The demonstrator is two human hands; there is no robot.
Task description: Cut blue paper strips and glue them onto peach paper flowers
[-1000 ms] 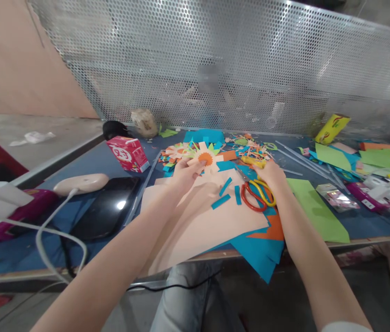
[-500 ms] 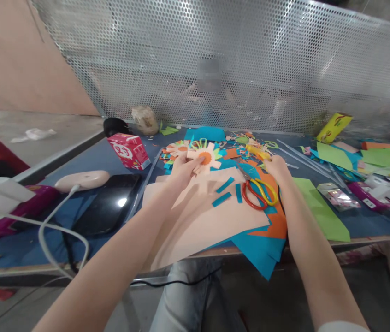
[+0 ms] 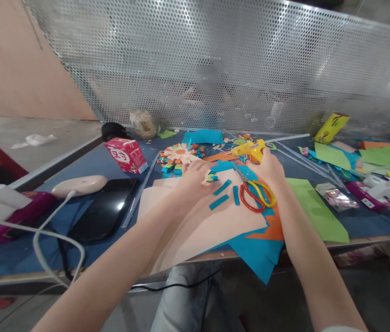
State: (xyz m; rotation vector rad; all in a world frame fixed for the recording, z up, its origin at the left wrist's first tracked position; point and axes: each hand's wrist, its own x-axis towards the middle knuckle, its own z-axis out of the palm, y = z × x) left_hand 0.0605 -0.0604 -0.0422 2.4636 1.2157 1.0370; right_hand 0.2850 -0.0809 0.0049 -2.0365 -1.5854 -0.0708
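Note:
My right hand is closed round a yellow glue gun, lifted just above the paper scraps with its nozzle pointing left. My left hand is turned palm down over the peach paper sheet; it pinches the paper flower, of which only peach and green tips show at the fingers. Red and yellow scissors lie right below my right hand. Blue paper strips lie between the hands. Another paper flower lies behind my left hand.
A red carton, a black phone and a white cable are on the left. Green sheets, a yellow box and packets lie to the right. A perforated metal screen closes the back. Blue and orange sheets overhang the front edge.
My right hand has picked the yellow glue gun out of the scraps and raised it. My left hand has turned the flower face down and lowered it onto the peach sheet.

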